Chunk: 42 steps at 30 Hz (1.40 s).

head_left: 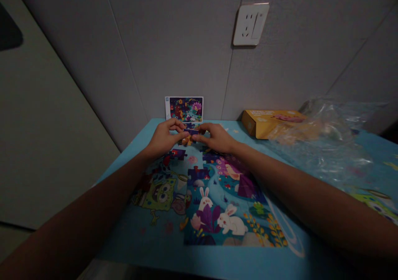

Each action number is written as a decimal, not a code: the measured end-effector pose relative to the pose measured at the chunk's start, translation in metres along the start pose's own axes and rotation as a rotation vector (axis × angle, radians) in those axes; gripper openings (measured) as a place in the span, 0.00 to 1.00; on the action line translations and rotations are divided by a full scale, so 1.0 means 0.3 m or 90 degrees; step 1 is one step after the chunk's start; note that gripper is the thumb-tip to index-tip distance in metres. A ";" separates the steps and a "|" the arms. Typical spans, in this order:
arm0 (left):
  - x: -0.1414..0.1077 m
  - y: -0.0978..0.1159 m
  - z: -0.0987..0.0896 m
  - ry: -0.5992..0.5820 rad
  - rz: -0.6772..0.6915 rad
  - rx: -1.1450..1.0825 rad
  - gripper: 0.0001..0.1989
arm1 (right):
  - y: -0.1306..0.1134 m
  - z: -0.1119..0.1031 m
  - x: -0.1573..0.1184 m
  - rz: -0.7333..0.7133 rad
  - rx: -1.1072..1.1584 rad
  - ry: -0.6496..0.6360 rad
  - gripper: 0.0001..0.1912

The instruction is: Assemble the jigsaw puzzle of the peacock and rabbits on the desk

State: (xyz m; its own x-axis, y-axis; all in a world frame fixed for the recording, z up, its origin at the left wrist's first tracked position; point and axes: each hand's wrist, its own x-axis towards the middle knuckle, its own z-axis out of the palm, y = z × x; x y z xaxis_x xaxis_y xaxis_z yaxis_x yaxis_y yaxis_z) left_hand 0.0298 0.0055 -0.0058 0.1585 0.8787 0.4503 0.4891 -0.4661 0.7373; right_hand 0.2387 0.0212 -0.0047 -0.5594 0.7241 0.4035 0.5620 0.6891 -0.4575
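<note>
Both of my hands meet over jigsaw puzzle pieces (190, 138) near the far side of the table. From the left, my left hand (168, 136) pinches their edge between thumb and fingers. My right hand (216, 137) grips the other side in the same way. The pieces are dark blue with an orange figure. Closer to me lies a joined puzzle section (230, 213) with white rabbits, a stream and a pink bird. A loose dark puzzle piece (178, 154) rests just in front of my left hand.
A picture card (186, 109) leans on the wall at the back. To the right are a yellow box (264, 124) and crumpled clear plastic (329, 147). The blue tablecloth (149, 234) has a cartoon print. A wall socket (251, 24) sits above.
</note>
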 end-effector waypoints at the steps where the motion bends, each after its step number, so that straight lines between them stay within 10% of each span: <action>1: -0.005 0.012 0.005 -0.010 0.010 -0.013 0.12 | -0.013 -0.005 0.004 0.004 0.016 -0.010 0.14; 7: 0.000 -0.017 -0.010 0.011 0.000 -0.007 0.20 | -0.022 -0.125 0.033 0.163 -0.107 -0.092 0.14; 14: 0.018 -0.127 -0.043 0.005 -0.067 0.332 0.23 | 0.077 -0.212 0.021 0.245 -0.312 -0.321 0.15; 20: 0.015 -0.156 -0.026 -0.110 -0.120 0.430 0.28 | 0.081 -0.168 0.004 0.274 -0.367 -0.244 0.34; 27: 0.022 -0.135 -0.031 -0.068 -0.110 0.398 0.23 | 0.085 -0.132 0.014 0.167 -0.193 -0.187 0.16; 35: -0.008 -0.007 0.006 -0.037 0.180 0.338 0.20 | -0.004 -0.085 0.021 0.139 0.087 -0.145 0.16; 42: -0.004 -0.044 -0.004 -0.039 0.144 0.380 0.24 | -0.007 -0.181 0.027 0.252 -0.074 -0.223 0.11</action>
State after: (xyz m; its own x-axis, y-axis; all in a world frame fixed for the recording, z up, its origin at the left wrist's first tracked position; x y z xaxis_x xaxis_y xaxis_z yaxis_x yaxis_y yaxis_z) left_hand 0.0221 0.0105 -0.0156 0.3541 0.7780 0.5191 0.8280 -0.5188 0.2127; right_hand 0.2659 0.0271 0.0425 -0.4490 0.8900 -0.0793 0.8237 0.3779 -0.4228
